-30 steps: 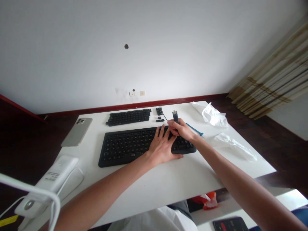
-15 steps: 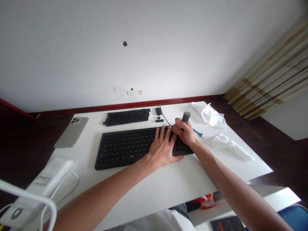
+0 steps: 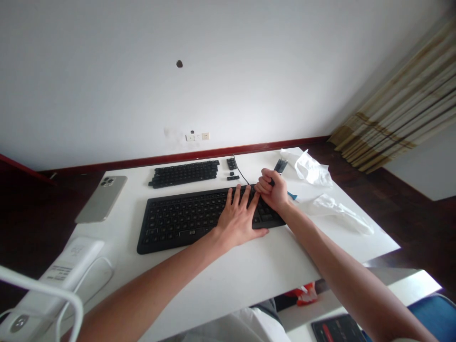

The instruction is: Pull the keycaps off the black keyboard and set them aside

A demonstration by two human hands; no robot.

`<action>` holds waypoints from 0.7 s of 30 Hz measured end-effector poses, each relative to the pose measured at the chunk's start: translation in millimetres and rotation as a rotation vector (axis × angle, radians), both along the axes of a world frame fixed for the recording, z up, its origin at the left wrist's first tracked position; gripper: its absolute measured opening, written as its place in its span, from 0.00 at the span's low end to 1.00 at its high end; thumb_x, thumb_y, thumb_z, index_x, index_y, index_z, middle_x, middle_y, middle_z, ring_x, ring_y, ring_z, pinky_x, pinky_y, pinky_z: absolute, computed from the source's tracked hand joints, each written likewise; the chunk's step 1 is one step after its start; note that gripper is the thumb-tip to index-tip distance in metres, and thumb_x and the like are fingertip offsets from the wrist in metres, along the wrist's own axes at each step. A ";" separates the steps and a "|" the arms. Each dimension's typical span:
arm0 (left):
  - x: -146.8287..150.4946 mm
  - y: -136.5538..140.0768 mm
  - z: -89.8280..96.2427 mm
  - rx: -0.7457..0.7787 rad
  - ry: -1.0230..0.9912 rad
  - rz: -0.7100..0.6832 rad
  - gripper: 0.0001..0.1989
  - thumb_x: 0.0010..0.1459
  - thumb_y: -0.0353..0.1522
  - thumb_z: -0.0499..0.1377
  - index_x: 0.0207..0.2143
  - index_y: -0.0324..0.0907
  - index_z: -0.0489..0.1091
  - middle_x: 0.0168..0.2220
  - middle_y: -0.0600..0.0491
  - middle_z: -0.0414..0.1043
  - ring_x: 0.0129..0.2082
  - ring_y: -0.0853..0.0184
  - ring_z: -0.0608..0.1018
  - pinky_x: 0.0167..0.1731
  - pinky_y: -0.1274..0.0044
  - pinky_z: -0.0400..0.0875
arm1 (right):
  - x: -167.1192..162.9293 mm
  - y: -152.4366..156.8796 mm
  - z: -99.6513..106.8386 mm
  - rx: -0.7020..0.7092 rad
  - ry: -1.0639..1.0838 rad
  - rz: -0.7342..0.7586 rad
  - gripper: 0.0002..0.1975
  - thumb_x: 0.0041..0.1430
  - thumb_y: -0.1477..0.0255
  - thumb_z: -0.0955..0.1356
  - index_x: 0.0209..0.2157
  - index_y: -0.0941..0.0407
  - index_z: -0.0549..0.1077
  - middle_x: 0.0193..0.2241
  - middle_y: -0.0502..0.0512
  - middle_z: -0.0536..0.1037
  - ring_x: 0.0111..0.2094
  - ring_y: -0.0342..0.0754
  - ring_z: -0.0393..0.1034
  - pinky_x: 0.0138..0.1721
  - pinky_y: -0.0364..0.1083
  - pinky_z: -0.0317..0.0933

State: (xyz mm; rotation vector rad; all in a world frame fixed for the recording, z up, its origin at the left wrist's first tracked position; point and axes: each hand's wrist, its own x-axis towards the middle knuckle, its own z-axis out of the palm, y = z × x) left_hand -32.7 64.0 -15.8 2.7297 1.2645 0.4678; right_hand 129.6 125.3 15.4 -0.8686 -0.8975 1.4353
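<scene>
A black keyboard (image 3: 178,221) lies on the white table, its keycaps pulled off over much of the visible left and middle part. My left hand (image 3: 237,217) rests flat across it with fingers spread. Beside it, over the keyboard's right part, my right hand (image 3: 275,191) is closed round a dark grey handled tool (image 3: 280,165), its top end sticking up above the fist. The tool's lower end is hidden by my fingers. Behind the keyboard lie rows of loose black keycaps (image 3: 184,174), with a smaller group of keycaps (image 3: 231,164) to their right.
Right of my right hand lies a blue-ended tool (image 3: 292,196), partly hidden. Crumpled white plastic (image 3: 311,168) and another white wrapper (image 3: 342,216) are at the right. A phone (image 3: 102,199) and a white power strip (image 3: 69,266) with cables lie left. The keyboard cable (image 3: 240,172) runs backward.
The tool in my right hand has tipped away to the right, with the fist turning over it. My left hand stays on the keyboard. The whole view has shifted slightly.
</scene>
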 end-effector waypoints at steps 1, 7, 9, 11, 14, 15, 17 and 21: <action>0.1 -0.1 0.4 0.001 -0.001 -0.001 0.53 0.57 0.61 0.60 0.72 0.36 0.55 0.75 0.35 0.49 0.75 0.37 0.49 0.72 0.49 0.42 | -1.5 -1.7 -0.6 0.025 -0.027 0.008 0.22 0.59 0.63 0.69 0.22 0.52 0.52 0.13 0.41 0.46 0.16 0.40 0.36 0.20 0.45 0.42; 1.1 -1.0 2.9 0.007 -0.010 0.009 0.51 0.55 0.58 0.64 0.70 0.35 0.59 0.73 0.34 0.54 0.74 0.36 0.53 0.72 0.49 0.45 | -7.8 -15.5 -9.0 0.203 -0.344 0.076 0.22 0.62 0.62 0.70 0.20 0.53 0.59 0.16 0.46 0.56 0.20 0.41 0.46 0.22 0.45 0.42; 1.3 -1.0 3.2 0.008 -0.006 0.007 0.51 0.54 0.58 0.64 0.70 0.35 0.60 0.73 0.34 0.55 0.74 0.36 0.54 0.72 0.49 0.46 | -8.6 -16.0 -10.1 0.210 -0.366 0.055 0.22 0.62 0.62 0.70 0.20 0.54 0.59 0.18 0.47 0.56 0.21 0.42 0.47 0.23 0.45 0.44; 1.2 -0.7 2.6 0.011 -0.001 0.004 0.52 0.55 0.59 0.63 0.71 0.34 0.58 0.73 0.34 0.54 0.74 0.36 0.52 0.72 0.48 0.45 | -8.0 -12.1 -8.3 0.211 -0.263 -0.013 0.21 0.61 0.65 0.69 0.19 0.54 0.57 0.18 0.47 0.54 0.22 0.42 0.47 0.24 0.45 0.47; 0.8 0.1 0.7 0.020 0.005 0.003 0.55 0.57 0.61 0.60 0.73 0.33 0.53 0.75 0.34 0.50 0.75 0.36 0.50 0.72 0.48 0.44 | -2.1 -1.3 -0.9 0.191 -0.070 -0.112 0.21 0.58 0.67 0.68 0.20 0.54 0.54 0.20 0.47 0.51 0.23 0.43 0.47 0.24 0.45 0.50; 0.7 0.4 0.0 0.021 0.008 0.004 0.56 0.57 0.62 0.59 0.74 0.33 0.52 0.75 0.35 0.49 0.75 0.37 0.49 0.72 0.48 0.44 | 1.4 2.2 2.1 0.172 -0.027 -0.134 0.21 0.58 0.67 0.68 0.20 0.54 0.52 0.21 0.46 0.50 0.23 0.43 0.46 0.24 0.45 0.51; 0.8 1.1 -1.2 0.016 0.013 0.007 0.57 0.57 0.62 0.58 0.74 0.32 0.50 0.75 0.35 0.47 0.76 0.38 0.48 0.72 0.49 0.44 | 9.4 7.4 7.5 0.125 0.028 -0.163 0.22 0.57 0.66 0.69 0.21 0.54 0.50 0.21 0.45 0.48 0.22 0.43 0.44 0.23 0.45 0.51; 1.0 2.0 -2.0 0.004 0.014 0.015 0.59 0.56 0.63 0.58 0.74 0.30 0.48 0.75 0.35 0.47 0.76 0.39 0.47 0.73 0.50 0.45 | 21.7 10.8 11.8 0.058 0.082 -0.161 0.23 0.57 0.64 0.69 0.23 0.53 0.49 0.21 0.44 0.46 0.21 0.42 0.42 0.22 0.44 0.53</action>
